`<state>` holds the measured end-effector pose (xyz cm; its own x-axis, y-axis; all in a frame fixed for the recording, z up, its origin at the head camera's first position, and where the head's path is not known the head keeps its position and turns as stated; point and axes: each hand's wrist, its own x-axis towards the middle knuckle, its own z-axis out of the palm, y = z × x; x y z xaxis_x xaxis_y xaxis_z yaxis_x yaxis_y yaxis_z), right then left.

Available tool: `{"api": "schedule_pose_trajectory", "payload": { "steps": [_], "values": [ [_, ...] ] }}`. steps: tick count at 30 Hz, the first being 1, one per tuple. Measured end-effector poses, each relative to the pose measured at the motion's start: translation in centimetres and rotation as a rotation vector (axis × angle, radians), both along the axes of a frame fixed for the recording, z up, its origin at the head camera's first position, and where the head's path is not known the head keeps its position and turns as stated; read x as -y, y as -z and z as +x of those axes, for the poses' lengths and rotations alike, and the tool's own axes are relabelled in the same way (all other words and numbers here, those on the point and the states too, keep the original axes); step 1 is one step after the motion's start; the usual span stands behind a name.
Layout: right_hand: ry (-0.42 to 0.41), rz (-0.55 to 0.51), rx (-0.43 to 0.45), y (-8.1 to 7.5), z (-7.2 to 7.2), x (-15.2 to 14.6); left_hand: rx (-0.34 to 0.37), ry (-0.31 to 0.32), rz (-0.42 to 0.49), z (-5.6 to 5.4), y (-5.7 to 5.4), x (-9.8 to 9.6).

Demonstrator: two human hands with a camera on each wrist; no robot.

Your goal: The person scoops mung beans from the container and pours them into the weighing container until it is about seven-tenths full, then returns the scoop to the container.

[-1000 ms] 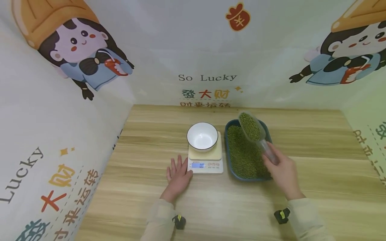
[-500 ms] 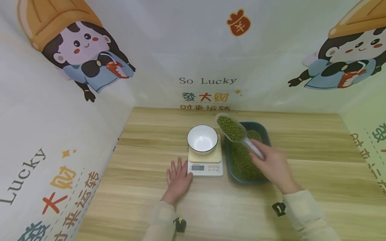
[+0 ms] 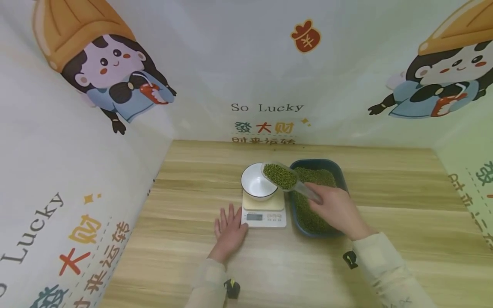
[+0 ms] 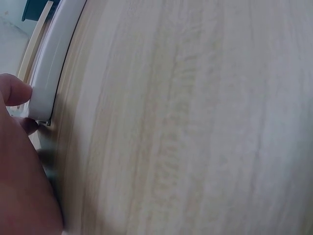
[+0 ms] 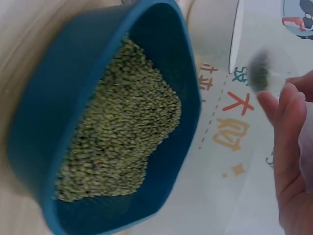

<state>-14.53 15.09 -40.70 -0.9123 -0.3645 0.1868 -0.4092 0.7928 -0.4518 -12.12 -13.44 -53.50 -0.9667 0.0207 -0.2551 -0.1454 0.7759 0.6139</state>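
My right hand (image 3: 339, 209) grips the handle of a clear plastic scoop (image 3: 303, 191) heaped with green mung beans (image 3: 280, 176). The scoop's tip overlaps the right rim of a white bowl (image 3: 254, 182) in the head view. That bowl, dark-rimmed, sits on a kitchen scale (image 3: 250, 222) whose display is too faint to read. Fingers spread, my left hand (image 3: 230, 236) lies at the scale's front left corner. In the left wrist view its thumb (image 4: 17, 90) touches the scale's side. The right wrist view has the scoop blurred beyond the right fingers (image 5: 288, 132).
A blue tub (image 3: 339, 171) of mung beans (image 5: 117, 132) stands just right of the scale, beneath my right forearm's reach. Printed cloth walls (image 3: 208, 77) close off the back and both sides of the wooden table (image 3: 404, 192).
My right hand has carried the filled scoop left, from above the blue tub to the bowl's rim. The left hand has stayed at the scale. The scale's display backlight has gone dim.
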Motion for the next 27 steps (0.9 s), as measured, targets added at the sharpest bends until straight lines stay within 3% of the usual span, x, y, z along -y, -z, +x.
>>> {"api": "schedule_pose_trajectory", "payload": {
  "steps": [5,9,13,19,27],
  "values": [
    [-0.048,0.041,-0.011,-0.6,-0.9,0.4,0.001,-0.003,0.008,-0.3,0.4,0.2],
    [-0.04,0.069,0.034,-1.2,-1.3,0.5,-0.006,0.006,0.004,-0.6,0.5,0.1],
    [-0.049,0.084,0.093,-1.5,-1.5,0.8,0.019,0.007,0.001,-0.5,0.2,-0.1],
    [-0.059,0.102,0.086,-1.9,-1.8,1.4,0.018,-0.003,0.014,-0.5,0.0,-0.1],
    [-0.063,0.165,0.1,-2.2,-1.7,2.0,0.014,0.008,-0.012,-0.2,0.4,-0.2]
  ]
}}
